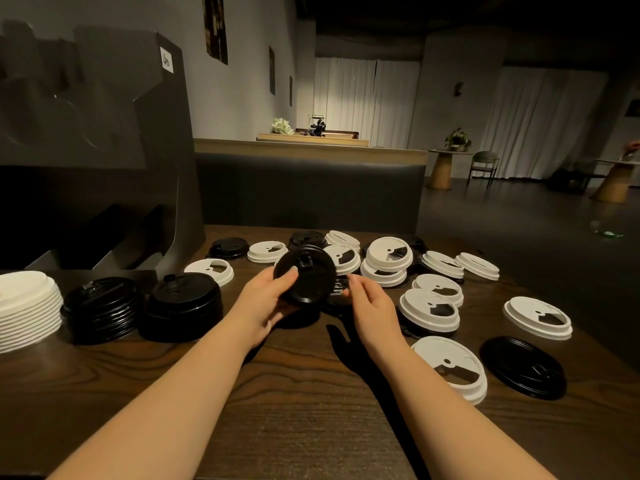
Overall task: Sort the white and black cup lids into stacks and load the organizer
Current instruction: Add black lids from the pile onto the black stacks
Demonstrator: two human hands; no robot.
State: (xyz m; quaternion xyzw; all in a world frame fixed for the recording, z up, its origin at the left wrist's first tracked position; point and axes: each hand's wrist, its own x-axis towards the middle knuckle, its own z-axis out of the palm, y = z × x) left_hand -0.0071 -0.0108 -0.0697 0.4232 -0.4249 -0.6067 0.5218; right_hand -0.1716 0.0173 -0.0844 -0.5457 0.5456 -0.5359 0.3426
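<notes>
My left hand (266, 299) grips a black lid (308, 280) and holds it tilted above the table's middle. My right hand (369, 306) reaches beside it, its fingertips at another black lid (337, 294) lying low behind the held one; whether they pinch it is hidden. At the left stand a white lid stack (24, 310) and two black lid stacks (100, 306) (185, 306). Loose white lids (429, 308) and black lids (523, 367) lie scattered over the right half. The tall dark organizer (104, 133) stands at the back left.
The wooden table (311, 410) has bare surface near me between my forearms. Its right edge drops to a dark floor. A padded bench back (311, 188) runs behind the table's far edge.
</notes>
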